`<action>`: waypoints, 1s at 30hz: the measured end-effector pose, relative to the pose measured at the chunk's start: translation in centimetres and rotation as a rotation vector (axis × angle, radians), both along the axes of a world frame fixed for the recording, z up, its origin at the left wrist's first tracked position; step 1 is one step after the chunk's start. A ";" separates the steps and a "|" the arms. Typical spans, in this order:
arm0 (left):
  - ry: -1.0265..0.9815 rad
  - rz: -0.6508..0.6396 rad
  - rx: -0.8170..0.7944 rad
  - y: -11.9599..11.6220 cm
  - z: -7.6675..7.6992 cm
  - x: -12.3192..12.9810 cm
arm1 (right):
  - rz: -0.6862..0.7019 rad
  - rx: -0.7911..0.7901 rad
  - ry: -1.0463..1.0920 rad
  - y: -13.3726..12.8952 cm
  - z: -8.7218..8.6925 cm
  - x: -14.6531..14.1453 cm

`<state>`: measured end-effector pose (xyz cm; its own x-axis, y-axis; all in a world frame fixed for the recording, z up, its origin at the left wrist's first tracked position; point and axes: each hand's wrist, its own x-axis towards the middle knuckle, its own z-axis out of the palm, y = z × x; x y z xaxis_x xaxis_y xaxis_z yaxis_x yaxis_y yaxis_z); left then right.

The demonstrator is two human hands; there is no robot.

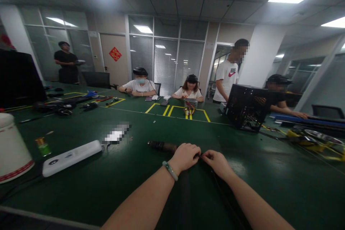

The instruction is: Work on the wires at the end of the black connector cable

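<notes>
My left hand [187, 157], with a jade-green bangle at its wrist, is closed around the rear of a dark electric screwdriver [163, 146]. The tool lies low over the green table, its narrow metal tip toward the left. Close beside it, my right hand [215, 162] pinches the end of a black cord [215, 179] at the tool's back end. The cord trails down toward me along my right forearm. Fingers cover the spot where cord and tool meet, so I cannot tell whether they are joined.
On the green table [129, 187], a white power strip [72, 159], a small green bottle [42, 146] and a white container [12, 147] stand left. A black computer case [246, 107] and yellow-framed item [315, 142] are right. Several people sit or stand beyond.
</notes>
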<state>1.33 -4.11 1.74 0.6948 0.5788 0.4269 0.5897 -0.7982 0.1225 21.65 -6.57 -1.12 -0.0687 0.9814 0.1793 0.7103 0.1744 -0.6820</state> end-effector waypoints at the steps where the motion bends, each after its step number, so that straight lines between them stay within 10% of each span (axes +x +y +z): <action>1: 0.000 0.003 0.001 0.0 0.0 0.0 | -0.009 -0.003 0.002 0.1 -0.1 0.0; 30: -0.007 -0.003 0.005 -0.2 0.1 0.2 | 0.015 -0.027 0.002 -0.1 0.4 -0.1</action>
<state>1.49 -4.31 1.83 0.6933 0.5744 0.4352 0.5864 -0.8007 0.1226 21.53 -6.72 -0.75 -0.0835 0.9847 0.1532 0.7061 0.1670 -0.6881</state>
